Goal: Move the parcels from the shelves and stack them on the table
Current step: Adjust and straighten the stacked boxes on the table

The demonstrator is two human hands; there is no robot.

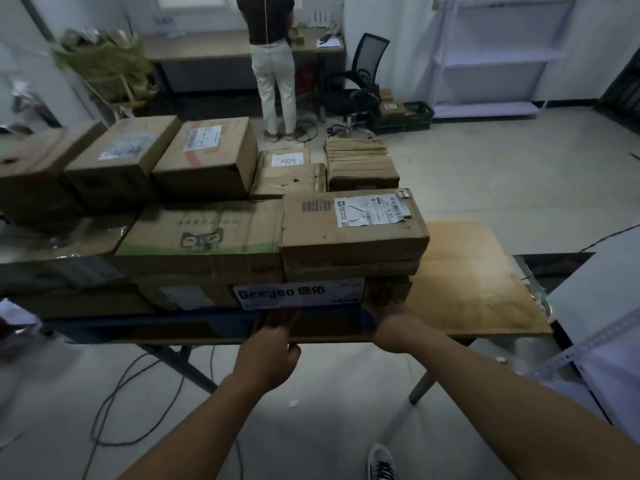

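My shoe [381, 464] shows on the floor below my arms. My left hand [273, 344] is at the table's near edge, fingers straight and close together, their tips against the lower front of the blue-labelled parcel [301, 294]. My right hand [394, 325] is at that parcel's right front corner. Blur hides its fingers, so I cannot tell whether they grip.

That parcel lies low in the stack on the table [478, 271], at the front edge. Above it lie the cat-face parcel [207, 233] and, just beside it to the right, the white-label parcel [353, 223]. Behind them sits a rear row of parcels [204, 157]. Farther off a person [273, 64] stands at a desk, with an office chair [363, 74] to the right. The white shelves [502, 57] stand against the far wall.
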